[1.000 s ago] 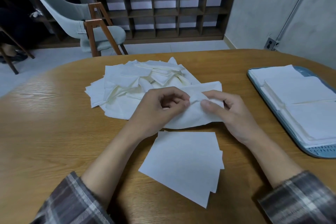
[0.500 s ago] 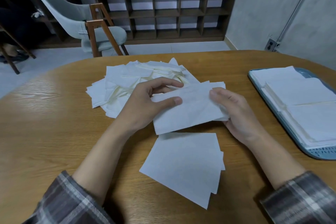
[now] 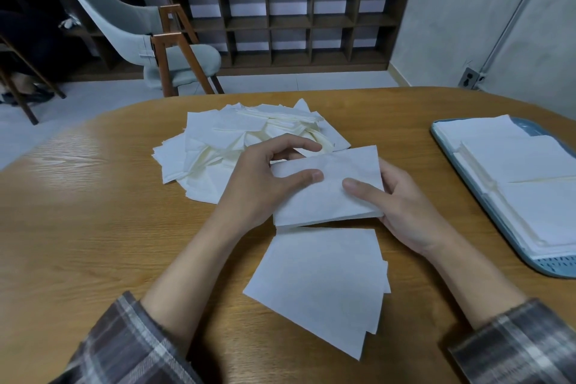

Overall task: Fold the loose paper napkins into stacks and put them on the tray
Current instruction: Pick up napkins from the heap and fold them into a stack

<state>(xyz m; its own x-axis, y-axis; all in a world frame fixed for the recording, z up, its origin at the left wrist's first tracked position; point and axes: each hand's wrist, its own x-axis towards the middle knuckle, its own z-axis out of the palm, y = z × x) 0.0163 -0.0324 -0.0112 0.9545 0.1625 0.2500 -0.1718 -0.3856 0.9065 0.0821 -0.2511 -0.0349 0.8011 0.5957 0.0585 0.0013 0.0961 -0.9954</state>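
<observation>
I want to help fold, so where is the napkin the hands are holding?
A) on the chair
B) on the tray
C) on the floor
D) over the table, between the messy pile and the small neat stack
D: the left hand and right hand hold the napkin over the table, between the pile and the small stack; the tray lies off to the right.

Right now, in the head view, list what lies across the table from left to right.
From the left: loose napkin pile → left hand → held napkin → right hand → tray of stacked napkins.
</observation>
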